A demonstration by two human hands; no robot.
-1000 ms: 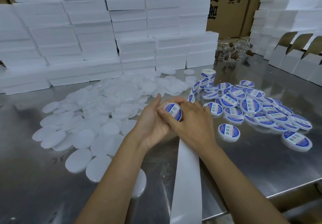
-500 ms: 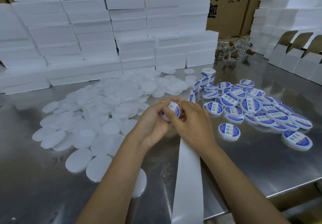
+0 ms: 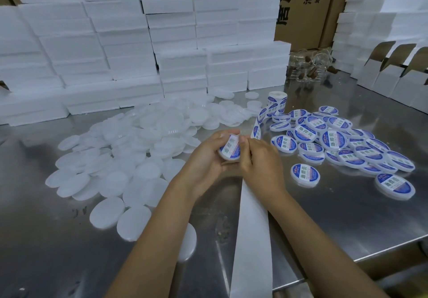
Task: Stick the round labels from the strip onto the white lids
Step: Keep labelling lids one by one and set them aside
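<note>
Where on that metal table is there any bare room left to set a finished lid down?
Bare table lies near the front edge, right of the white strip, below the labelled lids. Another patch sits front left, below the plain lids. The middle and back are crowded.

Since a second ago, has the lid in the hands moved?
No, barely: the lid sits just nearer-left of the label strip, as before; only its labelled face has tilted.
</note>
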